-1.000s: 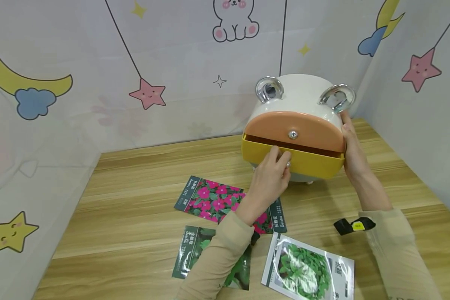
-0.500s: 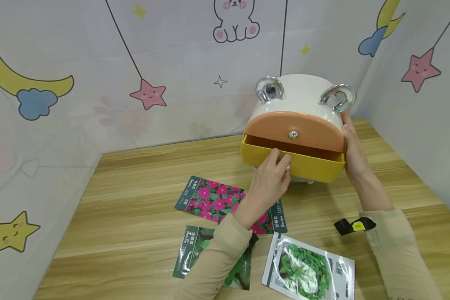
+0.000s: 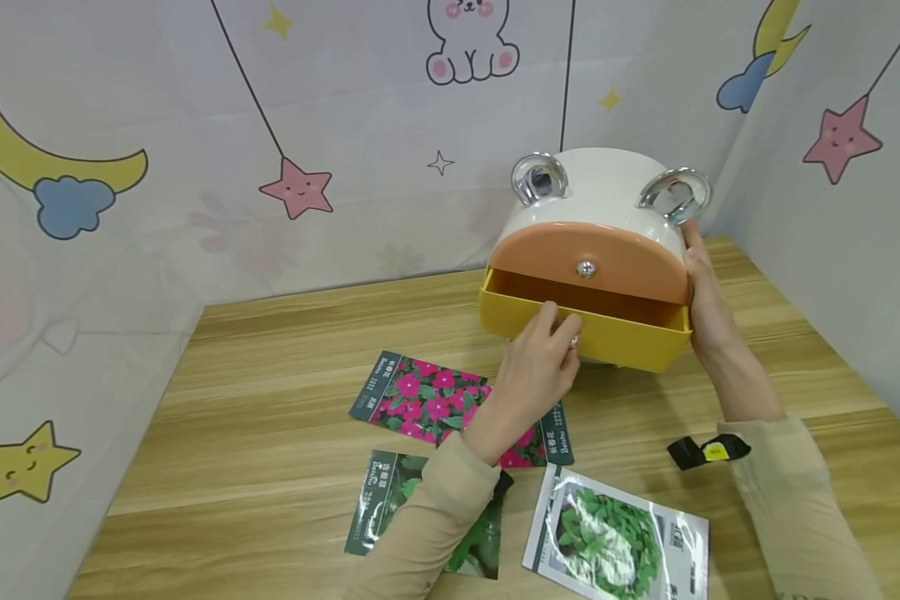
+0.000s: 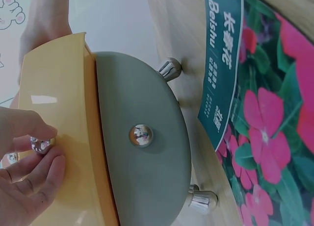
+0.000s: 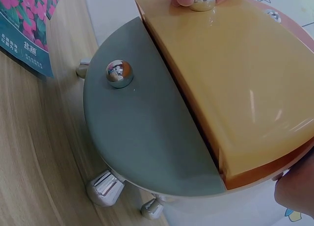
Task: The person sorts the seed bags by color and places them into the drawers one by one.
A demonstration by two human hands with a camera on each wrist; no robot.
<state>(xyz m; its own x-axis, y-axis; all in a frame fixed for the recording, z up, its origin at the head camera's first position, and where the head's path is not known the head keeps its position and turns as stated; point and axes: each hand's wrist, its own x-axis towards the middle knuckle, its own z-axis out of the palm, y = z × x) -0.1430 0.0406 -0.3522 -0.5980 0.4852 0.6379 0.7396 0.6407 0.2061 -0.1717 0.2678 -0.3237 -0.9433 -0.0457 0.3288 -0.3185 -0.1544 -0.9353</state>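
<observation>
A small rounded drawer cabinet (image 3: 607, 183), white on top with two silver ring-shaped ears, stands on the table at the right. Its yellow middle drawer (image 3: 630, 337) is pulled part way out, and the inside that shows holds nothing visible. My left hand (image 3: 536, 358) pinches the drawer's silver knob (image 4: 41, 145) between thumb and fingers. On the cabinet's right side rests my right hand (image 3: 708, 296), its farther fingers hidden behind the wall. Above is a closed orange drawer (image 3: 540, 250); below, a closed grey-green drawer (image 4: 142, 182) with its own round knob.
Pink-flower seed packets (image 3: 427, 400) lie in front and left of the cabinet. A green-leaf packet (image 3: 367, 508) is partly under the left sleeve. Nearer the front lies a white-edged packet (image 3: 615, 542). A printed cloth wall (image 3: 375, 225) borders the wooden table (image 3: 270, 400).
My left hand has drawn the yellow drawer farther out toward me, and more of its inside shows. The right hand has stayed at the cabinet's side.
</observation>
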